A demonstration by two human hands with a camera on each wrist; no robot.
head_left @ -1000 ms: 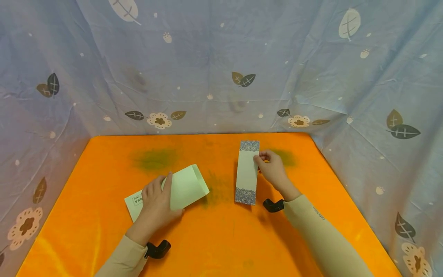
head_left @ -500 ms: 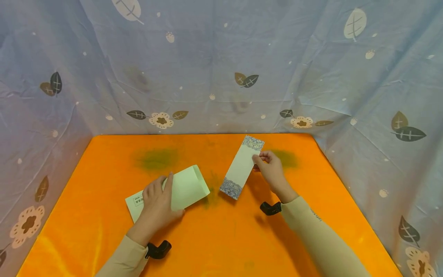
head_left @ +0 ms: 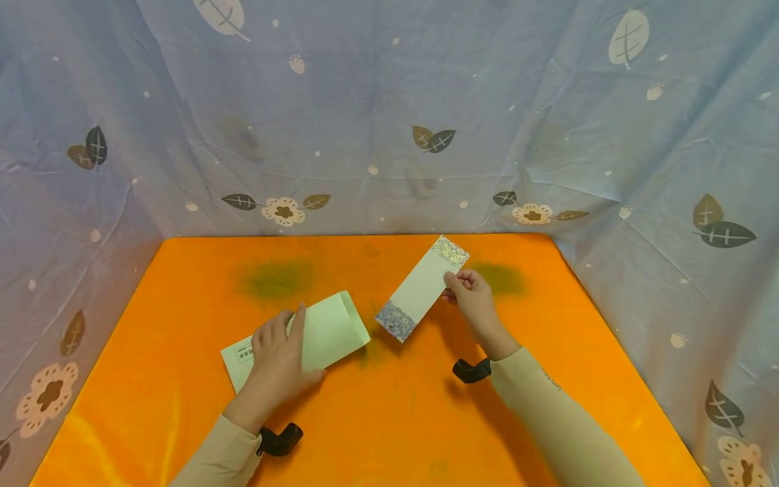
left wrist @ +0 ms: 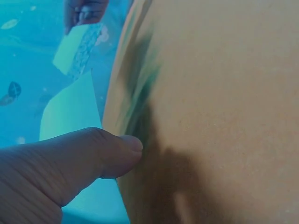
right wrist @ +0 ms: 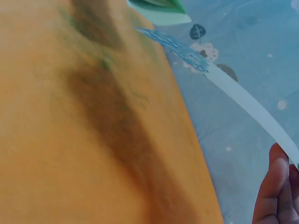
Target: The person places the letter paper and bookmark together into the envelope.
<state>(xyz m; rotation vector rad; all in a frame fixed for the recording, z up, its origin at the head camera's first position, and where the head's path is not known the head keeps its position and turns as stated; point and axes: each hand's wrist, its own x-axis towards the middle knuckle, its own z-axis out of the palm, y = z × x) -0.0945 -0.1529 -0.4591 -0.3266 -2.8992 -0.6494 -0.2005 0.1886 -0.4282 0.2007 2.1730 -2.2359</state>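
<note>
My left hand (head_left: 276, 355) grips a pale green envelope (head_left: 328, 328) across its middle, fingers over the top and thumb at the near edge. The envelope's end at the right gapes a little, and small dark print shows at its left end. With thumb and fingers, my right hand (head_left: 477, 304) pinches the right edge of a white card (head_left: 420, 287) that has blue lace patterns at both ends. Held slanted, the card points its lower left end toward the envelope's gaping end. In the right wrist view the card (right wrist: 252, 105) bends slightly, with the envelope (right wrist: 161, 11) beyond its tip.
An orange cloth (head_left: 389, 426) covers the table, with greenish stains on it. Grey-blue curtains (head_left: 341, 122) with leaf and flower prints rise behind the table and along both sides. Black wrist mounts stick out beside each sleeve.
My right hand has turned the card from nearly upright to a slant, swinging its lower end left toward the envelope. The left hand and envelope stay almost where they were.
</note>
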